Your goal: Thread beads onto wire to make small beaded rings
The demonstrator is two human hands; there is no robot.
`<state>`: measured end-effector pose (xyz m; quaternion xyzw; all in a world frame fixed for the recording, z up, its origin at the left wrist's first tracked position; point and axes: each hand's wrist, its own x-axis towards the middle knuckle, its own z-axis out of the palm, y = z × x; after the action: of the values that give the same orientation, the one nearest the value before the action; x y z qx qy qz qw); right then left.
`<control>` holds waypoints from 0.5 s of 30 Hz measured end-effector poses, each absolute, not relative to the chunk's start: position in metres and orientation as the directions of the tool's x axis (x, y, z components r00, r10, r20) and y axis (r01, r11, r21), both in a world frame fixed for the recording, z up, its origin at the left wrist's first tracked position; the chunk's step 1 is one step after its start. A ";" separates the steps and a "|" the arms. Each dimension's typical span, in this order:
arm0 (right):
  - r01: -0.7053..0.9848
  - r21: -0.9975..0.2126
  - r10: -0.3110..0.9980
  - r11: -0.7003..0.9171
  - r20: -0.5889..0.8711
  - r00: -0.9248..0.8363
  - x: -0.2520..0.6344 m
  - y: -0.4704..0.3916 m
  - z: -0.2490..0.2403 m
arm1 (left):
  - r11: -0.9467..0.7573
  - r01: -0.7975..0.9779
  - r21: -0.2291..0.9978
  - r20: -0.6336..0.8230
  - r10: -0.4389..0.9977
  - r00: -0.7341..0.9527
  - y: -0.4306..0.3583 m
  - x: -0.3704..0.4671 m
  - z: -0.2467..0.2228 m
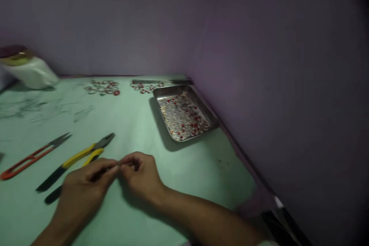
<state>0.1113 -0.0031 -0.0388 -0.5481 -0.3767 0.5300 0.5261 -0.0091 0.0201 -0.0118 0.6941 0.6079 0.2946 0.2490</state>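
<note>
Near the front of the pale green tabletop, my left hand and my right hand meet at the fingertips. Each is closed in a pinch. Whatever lies between the fingers is too small and blurred to name. Partly behind my left hand lie pliers with yellow and black handles, jaws pointing away to the right. Farther left rest orange-handled thread snips. Beyond my right hand stands a metal tray with many small pale and red beads in it.
Two clusters of red and pale ring-shaped beaded pieces lie by the back wall. Thin rods or wires lie behind the tray. A white container tilts at the back left. Dark wire-like strands spread below it. A wall borders the right side.
</note>
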 end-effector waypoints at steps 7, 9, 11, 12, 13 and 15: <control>-0.143 -0.976 0.973 -0.163 -0.183 0.138 0.115 -0.003 -0.043 | -0.101 0.827 0.554 0.046 0.995 0.090 0.026 -0.014 -0.015; -0.113 -0.983 0.977 -0.144 -0.159 0.139 0.116 -0.004 -0.044 | -0.117 0.835 0.537 0.067 0.993 0.096 0.025 -0.013 -0.015; -0.075 -0.986 0.977 -0.147 -0.157 0.142 0.116 -0.004 -0.046 | -0.146 0.839 0.524 0.083 0.989 0.121 0.024 -0.012 -0.016; -0.057 -0.987 0.977 -0.153 -0.159 0.139 0.116 -0.003 -0.047 | -0.163 0.842 0.515 0.088 0.987 0.137 0.024 -0.012 -0.018; -0.039 -0.987 0.977 -0.158 -0.162 0.136 0.115 -0.002 -0.047 | -0.176 0.846 0.504 0.087 0.984 0.153 0.024 -0.012 -0.020; 0.017 -0.990 0.983 -0.143 -0.140 0.116 0.115 -0.001 -0.046 | -0.175 0.859 0.480 0.084 0.985 0.154 0.026 -0.015 -0.026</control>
<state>0.1147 -0.0005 -0.0460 -0.5681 -0.4400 0.4986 0.4848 -0.0151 0.0264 -0.0256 0.7420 0.6212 0.1925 0.1626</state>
